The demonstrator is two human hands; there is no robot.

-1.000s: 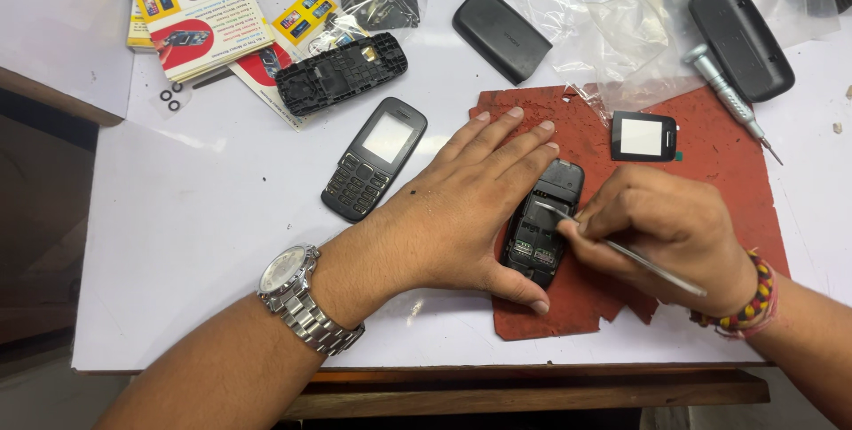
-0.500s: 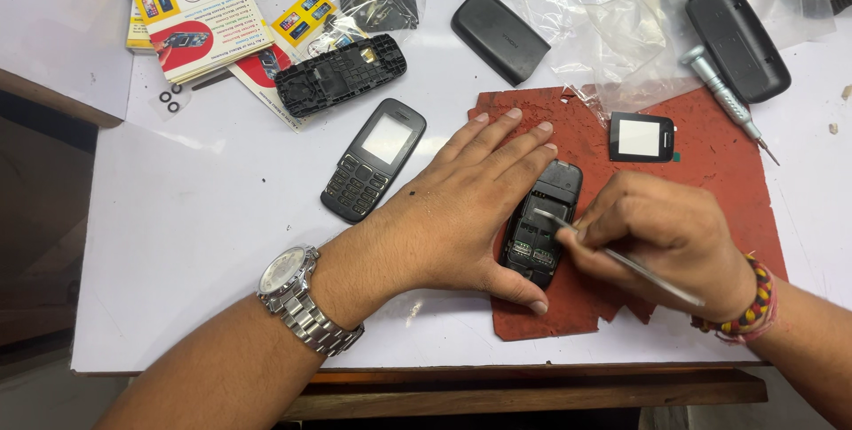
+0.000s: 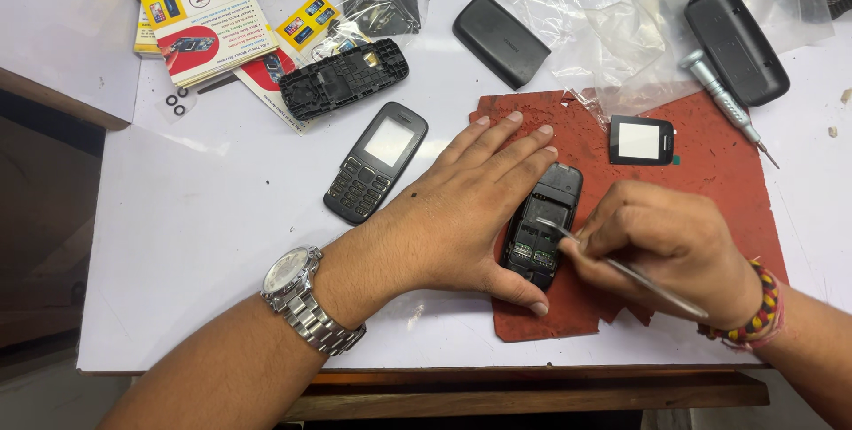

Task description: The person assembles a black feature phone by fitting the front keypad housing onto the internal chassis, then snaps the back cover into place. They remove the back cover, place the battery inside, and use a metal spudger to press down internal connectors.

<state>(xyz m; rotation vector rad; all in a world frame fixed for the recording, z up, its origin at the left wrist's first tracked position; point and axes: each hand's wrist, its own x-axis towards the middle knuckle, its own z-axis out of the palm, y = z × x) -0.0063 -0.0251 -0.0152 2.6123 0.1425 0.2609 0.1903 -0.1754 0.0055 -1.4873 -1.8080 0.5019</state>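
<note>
We see a white sheet-covered tabletop (image 3: 177,244) with a brown wooden front edge (image 3: 532,390); beyond its left side, away from the hands, lies dim grey floor (image 3: 40,244). Lighting is even.
</note>
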